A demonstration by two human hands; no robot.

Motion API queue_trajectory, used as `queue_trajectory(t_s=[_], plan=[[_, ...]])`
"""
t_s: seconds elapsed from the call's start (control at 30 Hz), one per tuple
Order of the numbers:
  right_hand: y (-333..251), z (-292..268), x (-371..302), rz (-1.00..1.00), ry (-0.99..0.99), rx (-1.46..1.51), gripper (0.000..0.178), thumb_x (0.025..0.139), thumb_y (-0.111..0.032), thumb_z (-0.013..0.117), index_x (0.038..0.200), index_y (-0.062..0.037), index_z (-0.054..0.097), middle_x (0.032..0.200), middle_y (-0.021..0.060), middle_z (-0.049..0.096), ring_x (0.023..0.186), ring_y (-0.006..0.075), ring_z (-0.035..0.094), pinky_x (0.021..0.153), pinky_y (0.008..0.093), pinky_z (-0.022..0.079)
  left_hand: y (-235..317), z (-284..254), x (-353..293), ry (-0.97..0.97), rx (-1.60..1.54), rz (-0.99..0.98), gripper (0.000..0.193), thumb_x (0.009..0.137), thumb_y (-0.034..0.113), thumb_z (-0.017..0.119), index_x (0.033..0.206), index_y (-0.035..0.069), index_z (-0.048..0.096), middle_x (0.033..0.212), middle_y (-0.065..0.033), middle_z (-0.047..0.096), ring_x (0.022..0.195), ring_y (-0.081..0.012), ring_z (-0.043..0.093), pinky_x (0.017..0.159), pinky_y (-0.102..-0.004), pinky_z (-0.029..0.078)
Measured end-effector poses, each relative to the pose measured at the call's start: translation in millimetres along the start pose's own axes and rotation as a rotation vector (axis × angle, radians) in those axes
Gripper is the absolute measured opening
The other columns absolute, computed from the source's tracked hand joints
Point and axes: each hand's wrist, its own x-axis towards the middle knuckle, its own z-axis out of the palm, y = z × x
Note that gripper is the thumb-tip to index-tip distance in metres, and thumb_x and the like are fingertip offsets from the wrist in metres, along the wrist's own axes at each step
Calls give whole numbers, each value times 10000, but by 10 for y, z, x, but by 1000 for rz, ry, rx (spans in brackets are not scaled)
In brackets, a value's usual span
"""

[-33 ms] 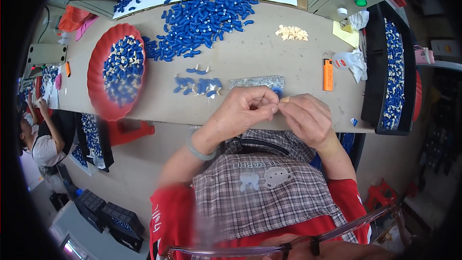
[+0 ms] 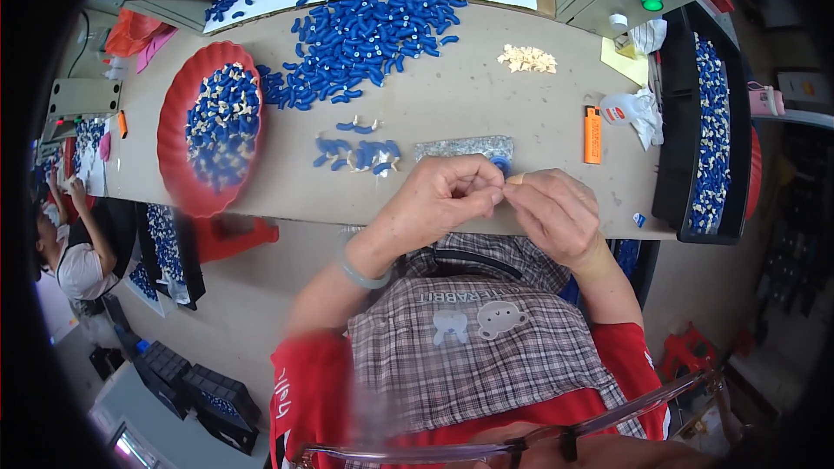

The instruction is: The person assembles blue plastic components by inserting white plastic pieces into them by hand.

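Note:
My left hand (image 2: 447,194) and my right hand (image 2: 558,215) meet at their fingertips over the table's near edge. Both are closed in a pinch; whatever lies between the fingers is too small or hidden to name. Just beyond them is a flat, greyish, speckled slab (image 2: 460,146), with a round blue thing (image 2: 499,162) at its right end, partly covered by my fingers. Left of my hands lies a small group of curved blue pieces (image 2: 365,155) with cream bits among them. A large heap of similar blue pieces (image 2: 373,48) spreads farther back.
A red scalloped tray (image 2: 178,135) of blue and cream pieces stands at left. A cream pile (image 2: 526,59), an orange lighter-like object (image 2: 592,135) and a black bin (image 2: 673,156) are to the right. Another person (image 2: 91,247) works at far left.

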Motion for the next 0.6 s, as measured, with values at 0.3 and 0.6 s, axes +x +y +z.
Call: queue_trajectory(t_s=[0.3,0.6], plan=[[211,69,-193,184,12,2,232,699,88,768,893,-13,691,817,96,699,697,229,693,590,320,552,66,-122,-80,157,-2,-32,212,960,67,668,1159,5,706,903,-68,734,697,-58,598,617,-195,488],[263,142,-267,95,-37,-135,171,709,25,790,842,-20,694,815,79,684,692,226,687,589,324,561,6,-161,-115,190,-58,47,260,962,14,641,1219,-3,679,1020,-84,726,817,-89,636,764,-237,551]])
